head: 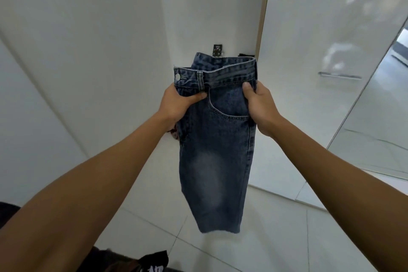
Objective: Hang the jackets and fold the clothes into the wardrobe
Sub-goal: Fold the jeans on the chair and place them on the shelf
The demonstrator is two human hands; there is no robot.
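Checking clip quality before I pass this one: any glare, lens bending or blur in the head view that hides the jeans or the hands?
Head view: glare on the glossy wardrobe door; wide-angle bending curves the wall edges at left; lighting even and soft; jeans, left hand and right hand sharp enough, stitching readable; dark clothes at the bottom edge slightly blurred.

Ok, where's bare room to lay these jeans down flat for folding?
Both the left hand and right hand grip the jeans, which hang in the air. The tiled floor between the jeans' hem and the open wardrobe door lies bare. Bottom left is crowded: dark clothing lies there.
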